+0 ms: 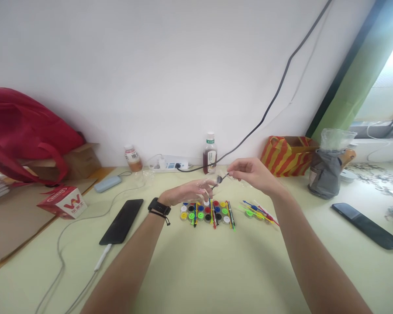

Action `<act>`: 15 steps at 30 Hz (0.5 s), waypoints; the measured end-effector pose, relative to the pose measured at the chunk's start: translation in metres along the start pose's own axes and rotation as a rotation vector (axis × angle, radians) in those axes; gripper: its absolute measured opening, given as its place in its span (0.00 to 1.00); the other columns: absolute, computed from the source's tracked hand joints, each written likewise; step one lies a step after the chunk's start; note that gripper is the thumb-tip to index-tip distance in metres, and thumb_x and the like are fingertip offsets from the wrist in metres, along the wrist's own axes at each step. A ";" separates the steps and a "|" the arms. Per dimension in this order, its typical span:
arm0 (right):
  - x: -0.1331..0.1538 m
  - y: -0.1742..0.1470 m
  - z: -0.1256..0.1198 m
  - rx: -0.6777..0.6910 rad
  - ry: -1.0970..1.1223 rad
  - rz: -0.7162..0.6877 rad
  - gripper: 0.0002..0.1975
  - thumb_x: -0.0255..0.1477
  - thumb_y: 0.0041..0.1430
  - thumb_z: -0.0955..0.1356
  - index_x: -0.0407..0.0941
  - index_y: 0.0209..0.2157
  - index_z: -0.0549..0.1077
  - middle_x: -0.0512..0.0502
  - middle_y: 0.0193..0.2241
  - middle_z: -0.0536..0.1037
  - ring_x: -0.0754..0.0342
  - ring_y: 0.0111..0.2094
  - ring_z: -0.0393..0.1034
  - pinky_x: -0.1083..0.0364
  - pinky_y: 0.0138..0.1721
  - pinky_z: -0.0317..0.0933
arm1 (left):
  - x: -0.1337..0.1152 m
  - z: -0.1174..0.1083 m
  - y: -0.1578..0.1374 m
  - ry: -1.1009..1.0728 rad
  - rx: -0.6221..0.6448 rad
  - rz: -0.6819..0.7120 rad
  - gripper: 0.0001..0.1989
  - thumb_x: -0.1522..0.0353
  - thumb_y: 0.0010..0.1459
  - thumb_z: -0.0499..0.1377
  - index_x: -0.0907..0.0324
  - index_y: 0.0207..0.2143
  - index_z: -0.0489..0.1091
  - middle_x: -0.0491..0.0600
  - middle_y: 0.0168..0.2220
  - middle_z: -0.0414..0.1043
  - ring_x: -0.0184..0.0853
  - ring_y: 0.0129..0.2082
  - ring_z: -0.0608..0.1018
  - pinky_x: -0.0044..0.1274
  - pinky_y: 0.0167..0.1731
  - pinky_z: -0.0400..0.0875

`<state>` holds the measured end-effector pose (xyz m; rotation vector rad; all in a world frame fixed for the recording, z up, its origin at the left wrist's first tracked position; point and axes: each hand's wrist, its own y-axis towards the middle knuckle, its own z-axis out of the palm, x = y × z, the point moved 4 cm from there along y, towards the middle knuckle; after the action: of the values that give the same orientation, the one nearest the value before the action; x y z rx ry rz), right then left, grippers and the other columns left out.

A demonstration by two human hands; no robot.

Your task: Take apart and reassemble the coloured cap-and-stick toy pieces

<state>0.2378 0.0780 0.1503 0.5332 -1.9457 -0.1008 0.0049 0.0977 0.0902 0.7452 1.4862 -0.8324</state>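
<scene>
My right hand (250, 173) is closed, pinching a thin dark stick (225, 176) that slants down to the left. At its lower end is a small dark round piece (219, 179), with a clear shiny edge around it. My left hand (191, 192), a black watch on its wrist, has its fingers closed around this piece from the left. Below the hands lie rows of small coloured discs (207, 210) with clear rims. Coloured arrow-tipped sticks (213, 218) lie across them in bundles. A smaller group of coloured sticks (260, 211) lies over discs to the right.
A dark phone (122, 221) on a cable lies left; another phone (367, 225) lies right. Along the wall stand a bottle of dark liquid (210, 152), a power strip (183, 165) and a striped bag (281, 157). A red-white box (63, 202) sits at left, a grey bag (324, 174) at right.
</scene>
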 end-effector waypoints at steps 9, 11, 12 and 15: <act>-0.024 0.001 -0.021 -0.111 -0.234 0.073 0.20 0.46 0.63 0.65 0.44 0.42 0.77 0.44 0.35 0.80 0.55 0.29 0.70 0.57 0.26 0.60 | -0.002 0.005 -0.001 -0.034 0.057 -0.007 0.24 0.60 0.62 0.59 0.55 0.60 0.66 0.53 0.47 0.70 0.41 0.46 0.74 0.32 0.48 0.67; -0.048 0.002 -0.029 -0.036 -0.404 0.165 0.17 0.43 0.63 0.66 0.44 0.40 0.78 0.44 0.35 0.80 0.53 0.32 0.71 0.57 0.29 0.62 | 0.001 0.003 -0.002 -0.026 0.061 -0.058 0.23 0.60 0.63 0.58 0.55 0.59 0.65 0.53 0.46 0.70 0.40 0.44 0.74 0.32 0.48 0.68; -0.061 0.002 -0.029 0.067 -0.489 0.206 0.15 0.41 0.60 0.68 0.44 0.37 0.78 0.43 0.35 0.81 0.52 0.34 0.72 0.57 0.32 0.63 | 0.002 0.002 -0.003 -0.022 0.068 -0.076 0.23 0.59 0.64 0.58 0.55 0.59 0.65 0.52 0.46 0.70 0.40 0.44 0.74 0.32 0.47 0.68; -0.096 -0.003 -0.022 0.387 -0.606 0.372 0.14 0.39 0.50 0.74 0.45 0.36 0.79 0.43 0.38 0.82 0.50 0.35 0.75 0.57 0.33 0.64 | 0.004 0.002 -0.003 -0.025 0.081 -0.105 0.23 0.59 0.64 0.59 0.56 0.59 0.64 0.52 0.45 0.70 0.38 0.43 0.73 0.31 0.47 0.68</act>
<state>0.2897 0.1184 0.0775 0.4036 -2.6494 0.4029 0.0032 0.0945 0.0861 0.7189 1.4860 -0.9828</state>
